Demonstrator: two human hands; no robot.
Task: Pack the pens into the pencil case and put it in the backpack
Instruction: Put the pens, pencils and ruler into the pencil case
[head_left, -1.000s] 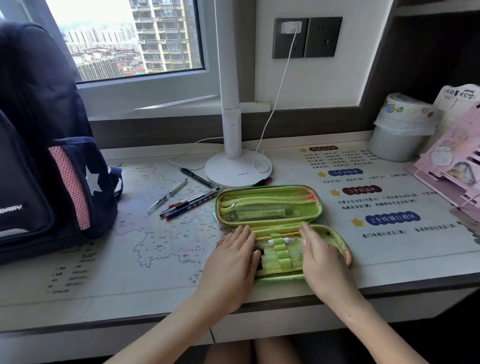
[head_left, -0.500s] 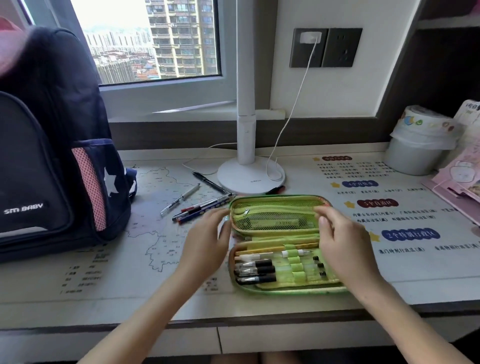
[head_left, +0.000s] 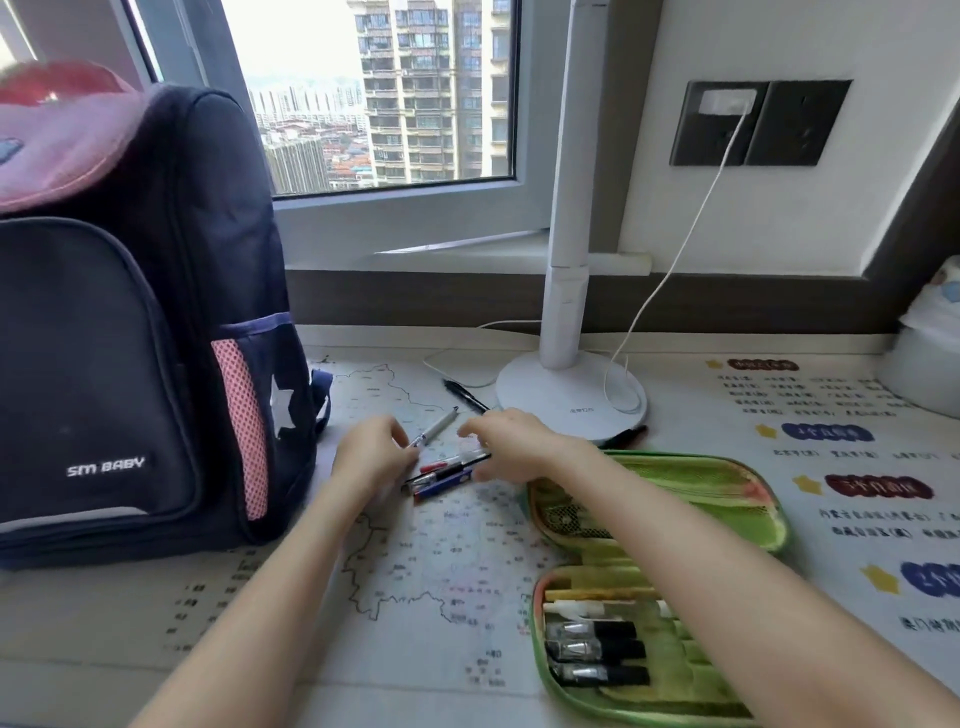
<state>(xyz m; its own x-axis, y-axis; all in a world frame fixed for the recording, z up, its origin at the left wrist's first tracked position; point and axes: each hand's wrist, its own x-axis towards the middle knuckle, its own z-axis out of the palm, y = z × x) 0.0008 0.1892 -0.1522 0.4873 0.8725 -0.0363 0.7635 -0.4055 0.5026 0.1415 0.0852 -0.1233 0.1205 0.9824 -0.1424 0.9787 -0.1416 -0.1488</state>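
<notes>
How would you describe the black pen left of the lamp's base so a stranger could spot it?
Find the white desk lamp by the window and follow it down to its round base. Just left of that base lies the black pen, slanted. Unlike the bundled pens nearer the person, it lies alone and is all black.

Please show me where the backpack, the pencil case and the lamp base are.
backpack (head_left: 104, 364): head view, on its dark front panel.
pencil case (head_left: 727, 480): head view, on the green inside of the open lid.
lamp base (head_left: 566, 397): head view, on the white round foot.
</notes>
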